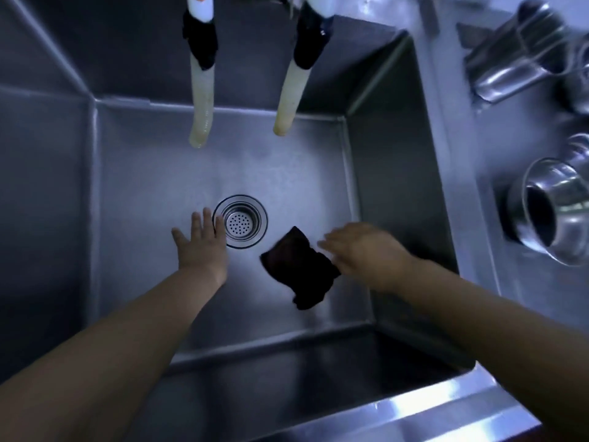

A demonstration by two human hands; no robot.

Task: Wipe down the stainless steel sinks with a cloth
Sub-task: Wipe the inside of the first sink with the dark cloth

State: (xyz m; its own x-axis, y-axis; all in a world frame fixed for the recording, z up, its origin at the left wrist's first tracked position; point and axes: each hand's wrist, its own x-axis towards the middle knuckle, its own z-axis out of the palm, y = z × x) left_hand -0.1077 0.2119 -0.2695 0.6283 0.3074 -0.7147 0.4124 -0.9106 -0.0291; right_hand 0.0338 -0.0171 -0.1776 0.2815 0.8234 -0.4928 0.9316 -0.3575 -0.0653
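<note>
I look down into a deep stainless steel sink (287,173) with a round perforated drain strainer (240,221) in its floor. A dark crumpled cloth (299,269) lies on the sink floor, right of the drain. My right hand (360,250) hovers over the cloth's right edge with fingers stretched out and blurred; whether it touches the cloth is unclear. My left hand (200,244) reaches into the sink with fingers spread flat, just left of the drain, holding nothing.
Two pale hoses (201,90) (291,90) hang from taps into the sink at the back. On the steel counter to the right lie metal containers (516,59) and a steel bowl (554,215) on its side. The sink's front rim (414,416) is near me.
</note>
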